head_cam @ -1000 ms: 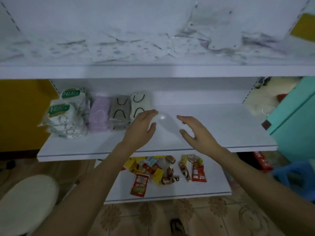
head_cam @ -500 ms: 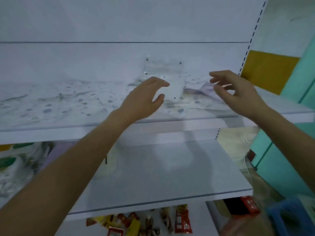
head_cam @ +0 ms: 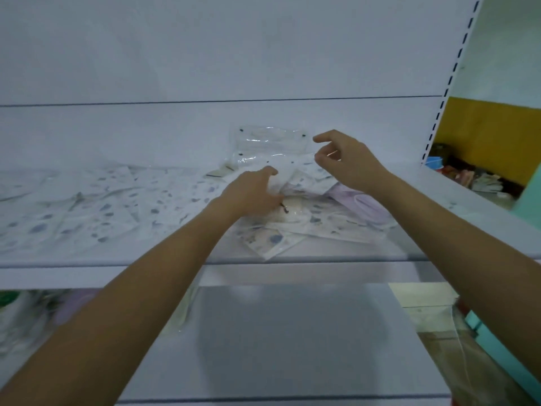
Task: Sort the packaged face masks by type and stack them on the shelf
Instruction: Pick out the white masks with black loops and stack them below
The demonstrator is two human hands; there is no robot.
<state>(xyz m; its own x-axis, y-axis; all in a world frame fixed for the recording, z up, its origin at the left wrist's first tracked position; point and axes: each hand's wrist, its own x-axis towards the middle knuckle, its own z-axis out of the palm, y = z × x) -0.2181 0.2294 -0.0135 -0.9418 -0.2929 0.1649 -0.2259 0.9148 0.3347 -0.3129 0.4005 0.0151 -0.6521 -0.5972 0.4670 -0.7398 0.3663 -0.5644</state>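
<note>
Loose packaged face masks [head_cam: 96, 206], white with blue-grey spots, cover the upper shelf [head_cam: 87, 276]. My left hand [head_cam: 251, 194] reaches into the heap at mid-shelf and grips a white mask packet [head_cam: 282, 178], thumb on top. Under it lies a cream mask with a dark ear loop [head_cam: 292, 208]. My right hand [head_cam: 345, 165] hovers above the heap with finger and thumb apart, beside a clear packet [head_cam: 272, 142] that leans on the back panel. A lilac mask packet [head_cam: 363, 203] lies below my right wrist.
On the lower shelf [head_cam: 292, 332], blurred stacks of masks [head_cam: 26, 315] sit at the far left behind my left forearm. A slotted shelf upright [head_cam: 448, 83] stands at the right, with a yellow wall [head_cam: 491, 136] and a teal cabinet [head_cam: 530, 197] beyond it.
The view has risen from the lower shelf to the upper one. Both hands moved up and into the heap of masks; my left hand now grips a white packet.
</note>
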